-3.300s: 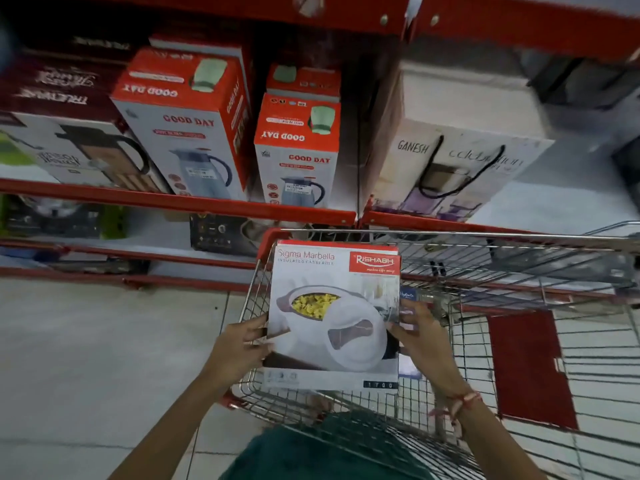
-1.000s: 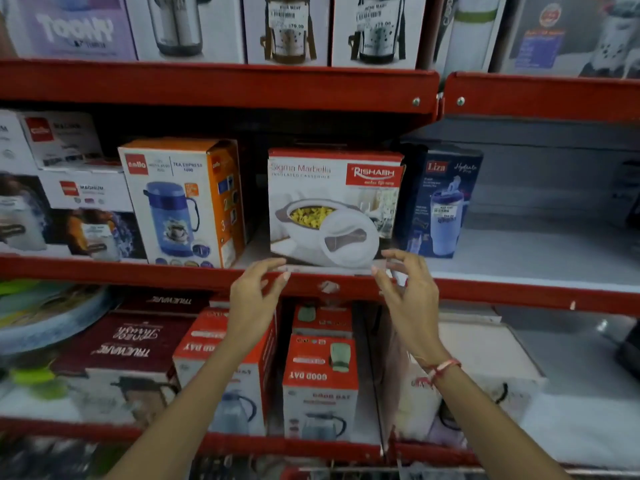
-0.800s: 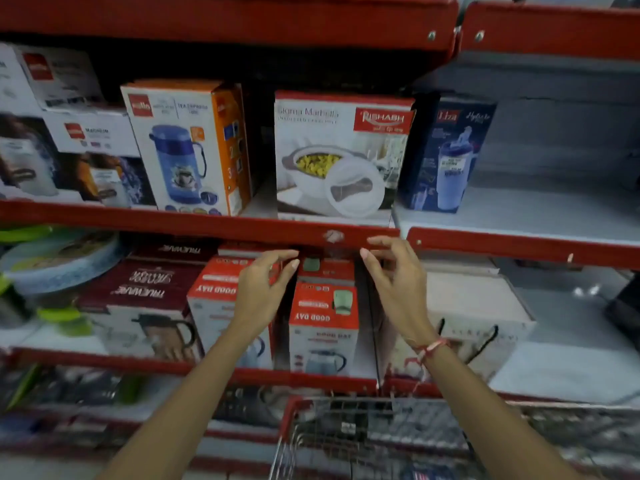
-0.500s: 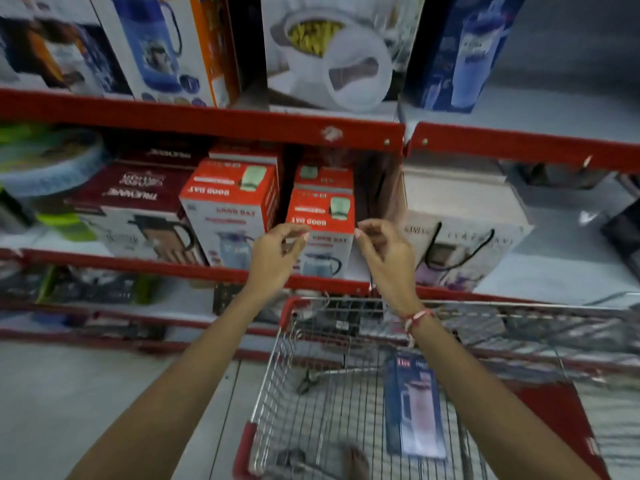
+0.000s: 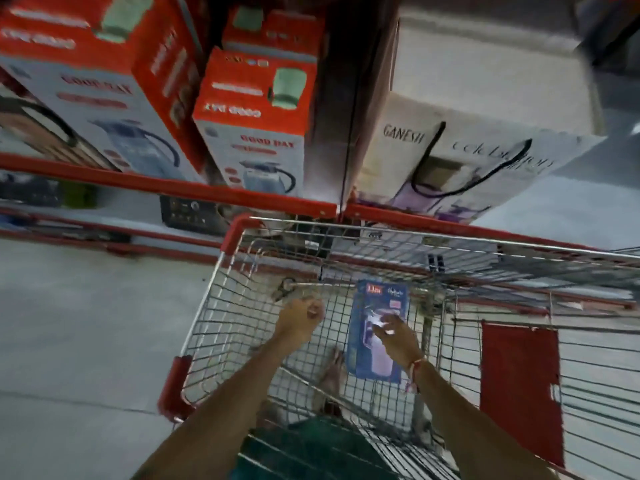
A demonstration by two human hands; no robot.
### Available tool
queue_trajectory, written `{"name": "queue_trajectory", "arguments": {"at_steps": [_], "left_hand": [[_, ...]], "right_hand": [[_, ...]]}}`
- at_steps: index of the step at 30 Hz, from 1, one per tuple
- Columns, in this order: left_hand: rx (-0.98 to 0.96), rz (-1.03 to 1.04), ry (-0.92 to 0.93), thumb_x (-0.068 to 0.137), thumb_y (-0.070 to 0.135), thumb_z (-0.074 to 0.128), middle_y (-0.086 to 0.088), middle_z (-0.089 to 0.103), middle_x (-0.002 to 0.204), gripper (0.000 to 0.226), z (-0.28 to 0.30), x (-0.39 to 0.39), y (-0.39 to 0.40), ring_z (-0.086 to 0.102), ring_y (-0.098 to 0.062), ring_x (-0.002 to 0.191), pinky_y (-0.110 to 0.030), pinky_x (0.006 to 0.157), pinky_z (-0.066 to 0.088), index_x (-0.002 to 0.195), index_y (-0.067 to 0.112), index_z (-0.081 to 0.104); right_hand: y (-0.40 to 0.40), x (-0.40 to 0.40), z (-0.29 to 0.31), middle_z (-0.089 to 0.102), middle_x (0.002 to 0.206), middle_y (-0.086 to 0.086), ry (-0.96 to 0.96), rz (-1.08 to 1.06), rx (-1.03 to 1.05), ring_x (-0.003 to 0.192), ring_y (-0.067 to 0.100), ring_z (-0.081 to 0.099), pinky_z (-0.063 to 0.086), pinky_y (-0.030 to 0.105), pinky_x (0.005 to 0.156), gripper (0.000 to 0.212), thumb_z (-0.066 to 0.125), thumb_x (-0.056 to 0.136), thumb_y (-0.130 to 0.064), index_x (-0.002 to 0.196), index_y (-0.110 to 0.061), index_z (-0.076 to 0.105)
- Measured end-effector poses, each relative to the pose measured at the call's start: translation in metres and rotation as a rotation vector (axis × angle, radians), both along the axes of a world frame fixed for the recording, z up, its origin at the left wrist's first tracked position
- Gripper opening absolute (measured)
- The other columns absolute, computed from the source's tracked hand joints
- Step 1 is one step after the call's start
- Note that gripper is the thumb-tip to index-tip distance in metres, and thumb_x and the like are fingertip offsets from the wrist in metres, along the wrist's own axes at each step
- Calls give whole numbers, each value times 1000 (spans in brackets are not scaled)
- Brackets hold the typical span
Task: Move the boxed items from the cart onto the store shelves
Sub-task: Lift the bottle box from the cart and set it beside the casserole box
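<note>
A blue Liza bottle box [image 5: 375,308] lies flat on the bottom of the wire shopping cart [image 5: 242,233]. My right hand [image 5: 396,336] hovers just over the box's middle, fingers spread, holding nothing. My left hand [image 5: 300,318] is inside the cart to the left of the box, fingers loosely curled and empty. The frame is motion-blurred. Red-edged store shelves [image 5: 242,197] stand directly behind the cart.
On the shelf behind the cart stand red and white Good Day jug boxes [image 5: 254,129] and a white Ganesh box [image 5: 460,161]. A red panel [image 5: 519,386] hangs in the cart on the right. Grey tile floor [image 5: 86,341] lies to the left.
The white casserole box went from the cart onto the upper shelf and was let go. The view dropped back down, and both empty hands lowered into the cart towards the blue box.
</note>
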State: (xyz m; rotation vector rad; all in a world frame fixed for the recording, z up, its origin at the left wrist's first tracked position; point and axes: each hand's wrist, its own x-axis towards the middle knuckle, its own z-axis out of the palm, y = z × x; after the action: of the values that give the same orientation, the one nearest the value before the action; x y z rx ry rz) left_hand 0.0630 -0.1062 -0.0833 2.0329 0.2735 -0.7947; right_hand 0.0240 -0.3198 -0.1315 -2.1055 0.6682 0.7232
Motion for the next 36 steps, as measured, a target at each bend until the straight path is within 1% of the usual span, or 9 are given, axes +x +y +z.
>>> {"name": "queue_trajectory", "arguments": {"at_steps": [3, 8, 10, 12, 16, 20, 25, 29, 36], "left_hand": [[27, -33, 127, 79, 25, 57, -18, 72, 101, 30, -47, -12, -28, 67, -32, 93, -41, 85, 55, 94, 2, 70], [43, 17, 268, 80, 3, 63, 4, 61, 69, 24, -93, -18, -72, 59, -19, 75, -33, 73, 53, 65, 20, 57], [-2, 26, 305, 80, -1, 61, -3, 66, 89, 14, -104, -17, -84, 55, -15, 86, -27, 70, 52, 91, 6, 65], [-54, -15, 308, 81, 3, 62, -8, 67, 109, 35, -117, -14, -95, 59, -16, 89, -24, 72, 54, 115, 7, 59], [-88, 44, 322, 81, 10, 64, -14, 71, 106, 24, -124, -11, -94, 67, -23, 84, -36, 72, 58, 105, 10, 65], [-149, 158, 298, 76, 2, 69, -6, 69, 107, 35, -79, -7, -72, 68, -26, 92, -49, 82, 57, 109, 12, 66], [-237, 266, 206, 71, -3, 74, -3, 69, 98, 38, -11, -18, -28, 67, -14, 75, -28, 62, 61, 107, 6, 67], [-281, 253, 108, 69, 7, 79, -6, 73, 103, 34, 45, -32, 12, 71, -24, 88, -50, 76, 59, 100, 18, 72], [-429, 201, -69, 72, 5, 75, 1, 74, 92, 34, 140, -55, 70, 73, -15, 79, -32, 65, 61, 96, 28, 70]], "right_hand": [[-35, -6, -44, 61, 122, 23, 83, -66, -53, 108, 39, 61, 52, 49, 89, 45, 65, 87, -21, 124, 2, 53], [-64, 1, -93, 65, 104, 22, 210, -332, 85, 71, 22, 61, 48, 29, 60, 42, 65, 87, -14, 124, 1, 52], [-61, 5, -94, 66, 98, 24, 206, -393, 149, 65, 15, 60, 49, 24, 55, 12, 59, 90, -9, 101, -4, 60], [-54, 11, -90, 65, 84, 13, 213, -416, 212, 64, 15, 61, 50, 16, 47, 16, 54, 92, -4, 83, -17, 58], [-46, 14, -82, 68, 101, 15, 151, -392, 272, 87, 29, 61, 56, 35, 76, 19, 59, 87, -1, 91, -19, 61], [-41, 11, -52, 68, 114, 14, 145, -366, 312, 100, 33, 65, 53, 57, 90, 47, 71, 78, -9, 121, -13, 53], [-18, 5, 30, 67, 107, 9, 70, -335, 447, 89, 20, 65, 58, 36, 62, 38, 63, 86, -3, 120, -16, 53], [7, -8, 96, 66, 100, 3, -50, -287, 455, 89, 19, 63, 56, 37, 64, 36, 64, 85, -1, 114, -21, 56], [58, -34, 207, 68, 98, -4, -294, -180, 419, 85, 10, 66, 59, 30, 57, 34, 66, 83, 0, 100, -29, 61]]}}
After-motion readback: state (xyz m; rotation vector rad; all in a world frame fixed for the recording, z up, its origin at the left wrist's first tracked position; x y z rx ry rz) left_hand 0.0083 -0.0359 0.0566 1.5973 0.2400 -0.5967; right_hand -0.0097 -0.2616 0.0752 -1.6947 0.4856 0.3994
